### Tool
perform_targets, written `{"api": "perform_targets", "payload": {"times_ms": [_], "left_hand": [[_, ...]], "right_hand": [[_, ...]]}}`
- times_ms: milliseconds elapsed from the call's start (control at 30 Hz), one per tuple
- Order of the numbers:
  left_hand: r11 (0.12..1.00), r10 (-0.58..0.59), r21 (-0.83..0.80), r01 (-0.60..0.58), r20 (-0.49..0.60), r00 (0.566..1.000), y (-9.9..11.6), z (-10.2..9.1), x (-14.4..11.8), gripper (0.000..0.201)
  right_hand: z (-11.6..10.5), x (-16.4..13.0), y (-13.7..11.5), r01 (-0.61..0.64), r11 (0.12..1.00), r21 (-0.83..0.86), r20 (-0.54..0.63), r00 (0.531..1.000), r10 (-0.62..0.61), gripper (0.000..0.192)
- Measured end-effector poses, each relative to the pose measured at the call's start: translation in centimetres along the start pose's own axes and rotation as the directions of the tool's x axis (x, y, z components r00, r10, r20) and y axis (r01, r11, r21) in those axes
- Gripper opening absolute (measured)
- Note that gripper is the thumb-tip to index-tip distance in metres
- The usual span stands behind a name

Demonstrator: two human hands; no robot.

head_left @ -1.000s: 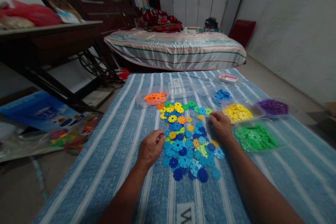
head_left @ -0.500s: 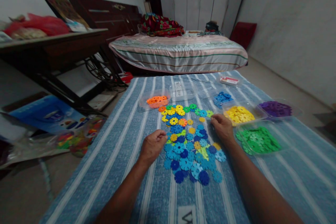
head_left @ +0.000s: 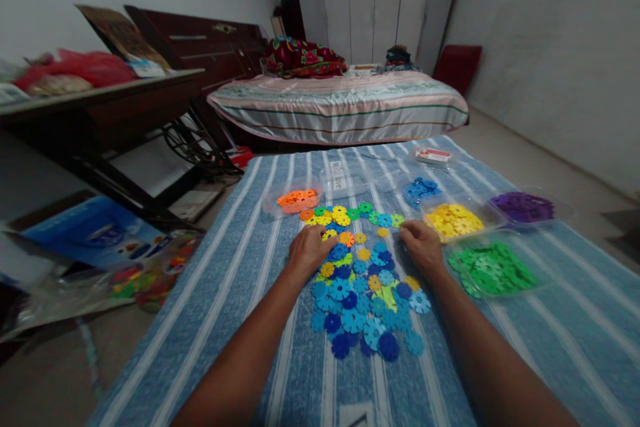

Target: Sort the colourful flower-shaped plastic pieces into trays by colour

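Note:
A pile of flat snowflake-shaped plastic discs (head_left: 360,287), mostly blue with some yellow, green and orange, lies on a blue striped cloth (head_left: 240,293). My left hand (head_left: 310,247) reaches over the pile's upper left, with its fingers spread down onto yellow discs (head_left: 327,219). My right hand (head_left: 423,243) rests at the pile's right edge with its fingers curled beside a teal disc (head_left: 385,220). What lies under those fingers is hidden.
Clear trays ring the pile, holding orange discs (head_left: 299,199), blue discs (head_left: 420,188), yellow discs (head_left: 453,219), purple discs (head_left: 523,205) and green discs (head_left: 493,265). A small labelled box (head_left: 434,155) sits farther back. A bed (head_left: 340,103) stands beyond and a dark table (head_left: 100,107) at left.
My left hand has moved forward from the pile's left side onto the yellow discs at its top. My right hand has stayed in place. The camera has tilted slightly.

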State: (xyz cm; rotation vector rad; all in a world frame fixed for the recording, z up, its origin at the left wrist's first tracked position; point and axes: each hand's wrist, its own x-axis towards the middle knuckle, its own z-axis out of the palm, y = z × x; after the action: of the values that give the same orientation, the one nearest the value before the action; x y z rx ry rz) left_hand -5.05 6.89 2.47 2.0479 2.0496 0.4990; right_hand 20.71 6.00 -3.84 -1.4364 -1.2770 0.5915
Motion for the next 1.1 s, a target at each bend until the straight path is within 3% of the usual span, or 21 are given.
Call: {"api": "perform_targets", "payload": {"times_ms": [133,300,433,600,700,833,967,1033,1100], "left_hand": [[0.994,-0.053,0.099,0.049,0.039,0.998,0.5,0.2,0.9,0.023],[0.994,-0.087,0.066,0.083,0.054,0.995,0.2,0.1,1.2,0.025],[0.987,-0.13,-0.09,0.132,0.022,0.991,-0.1,-0.1,1.5,0.021],[0.918,-0.078,-0.388,0.088,0.041,0.996,0.9,-0.6,1.9,0.012],[0.853,-0.007,-0.516,0.082,0.146,0.989,3.9,-0.9,2.0,0.008],[0.72,0.153,-0.686,0.103,0.301,0.941,11.2,-1.0,2.1,0.007],[0.5,0.275,-0.86,0.103,0.27,0.923,17.3,-0.3,2.6,0.014],[0.538,0.294,-0.842,0.037,0.228,0.928,17.9,0.3,3.1,0.014],[0.686,0.307,-0.725,-0.062,0.211,0.928,16.9,0.9,3.4,0.009]], "right_hand": [[0.1,0.0,-0.1,-0.009,1.0,0.026,0.002,1.0,0.009,0.025],[0.2,0.1,-0.2,-0.014,1.0,0.024,-0.008,1.0,0.014,0.025],[0.3,0.2,-0.1,-0.014,1.0,0.016,-0.01,1.0,0.015,0.025],[0.3,0.2,-0.3,-0.004,1.0,0.023,-0.008,1.0,0.004,0.026],[0.4,0.3,-0.4,0.007,1.0,0.015,-0.017,1.0,-0.006,0.027],[0.5,0.4,-0.1,0.013,1.0,0.015,-0.021,1.0,-0.012,0.027],[0.6,0.5,0.3,0.02,0.999,0.036,0.0,1.0,-0.02,0.027],[0.7,0.5,0.3,0.026,0.999,0.04,0.005,1.0,-0.026,0.027],[0.7,0.6,0.2,0.028,0.999,0.028,0.0,1.0,-0.028,0.026]]}}
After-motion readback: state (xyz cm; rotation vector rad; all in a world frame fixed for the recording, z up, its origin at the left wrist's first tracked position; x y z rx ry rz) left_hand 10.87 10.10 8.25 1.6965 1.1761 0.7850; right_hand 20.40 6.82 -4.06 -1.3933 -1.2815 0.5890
